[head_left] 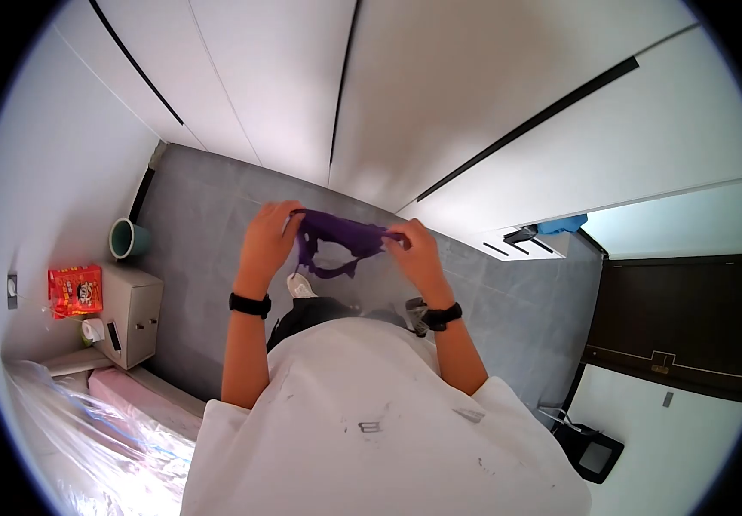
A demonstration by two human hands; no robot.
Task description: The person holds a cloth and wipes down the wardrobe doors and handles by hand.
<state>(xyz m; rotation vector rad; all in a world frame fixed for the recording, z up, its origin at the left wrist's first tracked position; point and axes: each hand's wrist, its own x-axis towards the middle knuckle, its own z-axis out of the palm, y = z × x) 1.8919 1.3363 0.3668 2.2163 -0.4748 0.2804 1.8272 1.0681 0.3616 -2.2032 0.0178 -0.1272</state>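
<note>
A dark purple cloth item [334, 230] with an opening in its middle is stretched between my two hands, in front of my body and above the grey floor. My left hand [271, 234] pinches its upper left corner. On the other side, my right hand [414, 247] grips its right end between thumb and fingers. The lower edge of the cloth hangs loose. Each wrist wears a black band.
White wardrobe doors [440, 77] stand ahead. At left are a green bin [128, 239], a small cabinet [134, 314], a red package [75, 291] and a plastic-covered bed [122, 430]. A dark door [676, 322] and a black bag [594, 453] are at right.
</note>
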